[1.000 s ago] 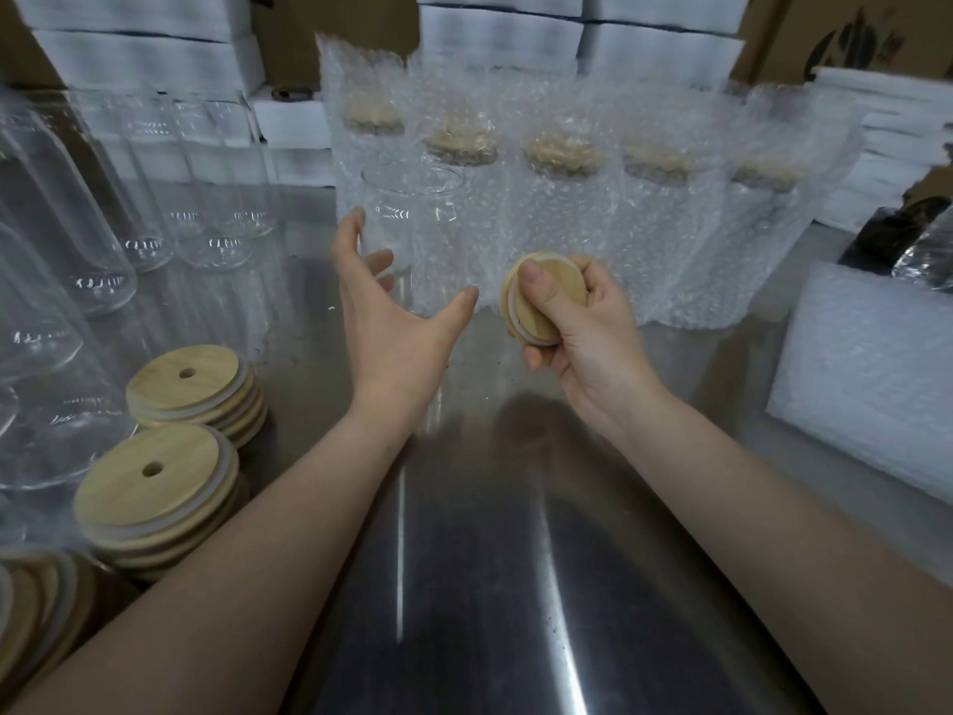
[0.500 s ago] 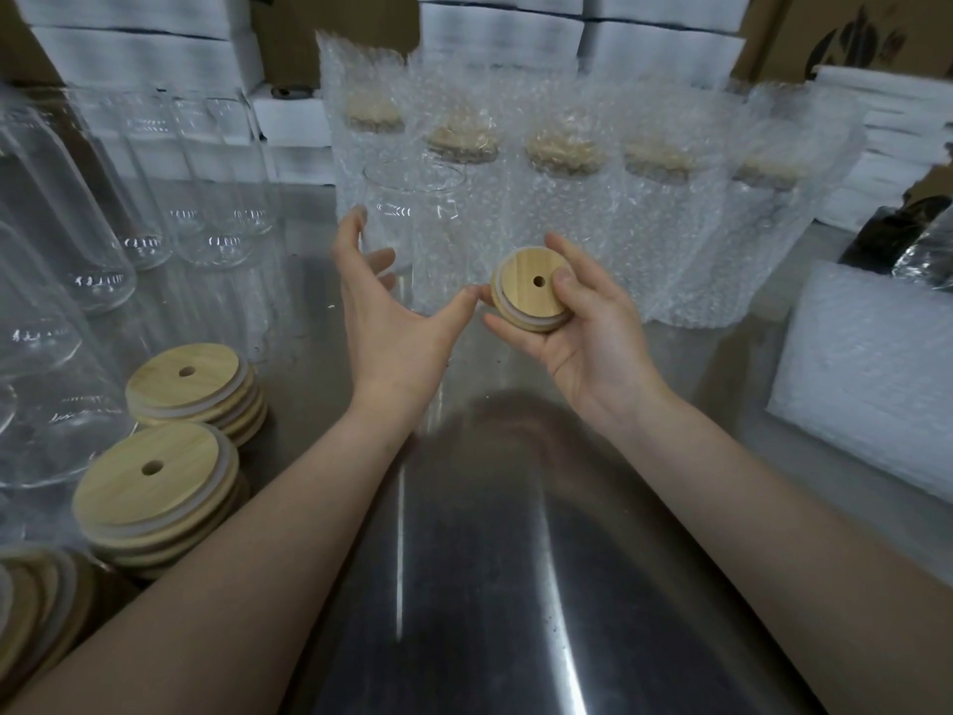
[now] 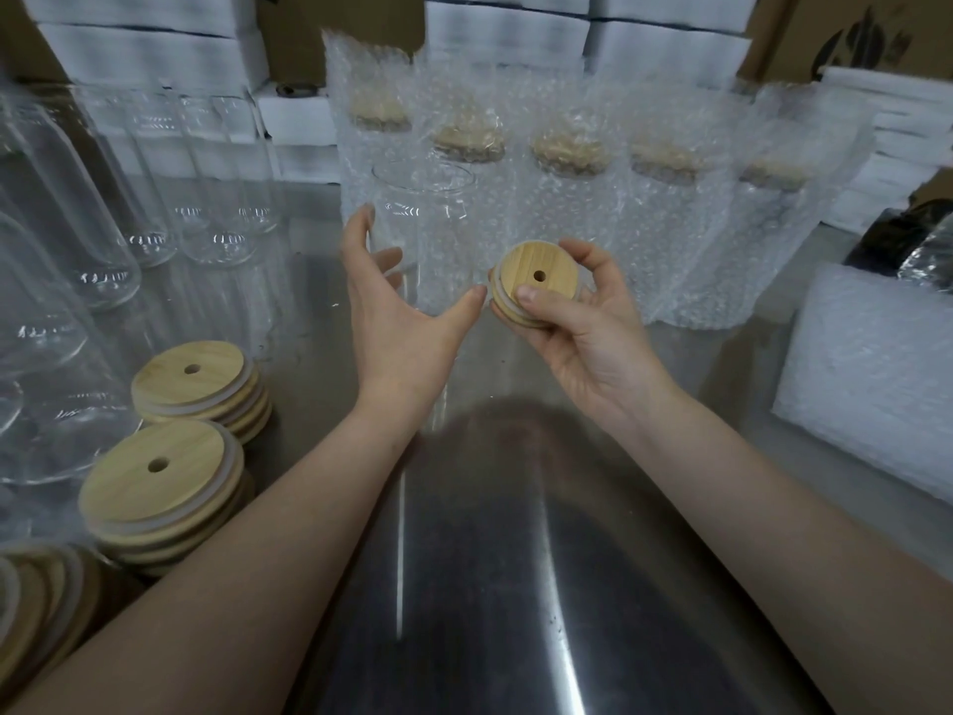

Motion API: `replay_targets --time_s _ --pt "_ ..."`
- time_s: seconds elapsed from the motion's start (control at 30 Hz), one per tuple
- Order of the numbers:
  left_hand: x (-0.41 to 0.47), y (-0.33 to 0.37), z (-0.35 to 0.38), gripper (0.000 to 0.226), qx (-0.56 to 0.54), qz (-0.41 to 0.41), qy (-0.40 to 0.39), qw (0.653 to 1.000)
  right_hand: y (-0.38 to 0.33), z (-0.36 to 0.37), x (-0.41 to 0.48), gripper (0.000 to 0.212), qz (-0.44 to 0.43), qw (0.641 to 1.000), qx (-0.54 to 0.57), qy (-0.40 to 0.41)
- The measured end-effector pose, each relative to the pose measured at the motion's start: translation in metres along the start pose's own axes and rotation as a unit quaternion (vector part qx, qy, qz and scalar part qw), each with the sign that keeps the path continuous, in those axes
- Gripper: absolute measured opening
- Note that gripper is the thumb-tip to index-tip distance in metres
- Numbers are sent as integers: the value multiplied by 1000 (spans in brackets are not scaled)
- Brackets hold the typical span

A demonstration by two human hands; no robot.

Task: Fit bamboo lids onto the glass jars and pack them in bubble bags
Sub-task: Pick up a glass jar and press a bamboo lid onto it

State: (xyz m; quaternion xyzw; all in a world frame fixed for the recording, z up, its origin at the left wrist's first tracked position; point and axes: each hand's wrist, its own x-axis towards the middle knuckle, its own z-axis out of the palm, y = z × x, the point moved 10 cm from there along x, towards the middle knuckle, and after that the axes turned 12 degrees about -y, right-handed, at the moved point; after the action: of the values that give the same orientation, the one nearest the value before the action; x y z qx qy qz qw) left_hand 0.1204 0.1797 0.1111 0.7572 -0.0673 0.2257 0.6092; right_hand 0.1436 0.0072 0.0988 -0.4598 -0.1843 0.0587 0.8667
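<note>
My right hand [image 3: 588, 332] holds a round bamboo lid [image 3: 536, 283] with a small centre hole, its top face turned towards me. My left hand [image 3: 397, 322] is open, palm up, its thumb tip almost touching the lid's left edge. Just behind the left hand stands an uncovered clear glass jar [image 3: 423, 219], with the fingers close to its left side. Behind it a row of several lidded jars in bubble bags [image 3: 567, 198] stands upright.
Stacks of bamboo lids [image 3: 201, 389] [image 3: 160, 482] lie at the left on the steel table [image 3: 490, 585]. Several empty glass jars [image 3: 216, 198] stand at the far left. A pile of flat bubble bags [image 3: 876, 384] lies at the right; white boxes line the back.
My right hand has turned the lid from edge-on to face-up and shifted it slightly towards the left thumb. The left hand has stayed open by the jar.
</note>
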Motion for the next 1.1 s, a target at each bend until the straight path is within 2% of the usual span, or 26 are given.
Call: replay_targets --time_s 0.2,0.37,0.77,0.93,1.1 --pt "0 0 1 101 0 3 -2 1000 -4 -5 -5 45 19 998 -57 34" --pt "0 0 1 100 0 1 -4 1000 -6 -2 -3 52 18 998 -62 27" --pt "-1 2 1 100 16 15 -3 1000 -8 -11 -7 27 11 994 -84 70" --pt "-2 5 6 102 43 36 -16 998 -14 -11 -7 6 6 996 -63 70" --pt "-3 17 9 100 89 78 -24 993 -20 -10 -5 22 -4 998 -10 62"
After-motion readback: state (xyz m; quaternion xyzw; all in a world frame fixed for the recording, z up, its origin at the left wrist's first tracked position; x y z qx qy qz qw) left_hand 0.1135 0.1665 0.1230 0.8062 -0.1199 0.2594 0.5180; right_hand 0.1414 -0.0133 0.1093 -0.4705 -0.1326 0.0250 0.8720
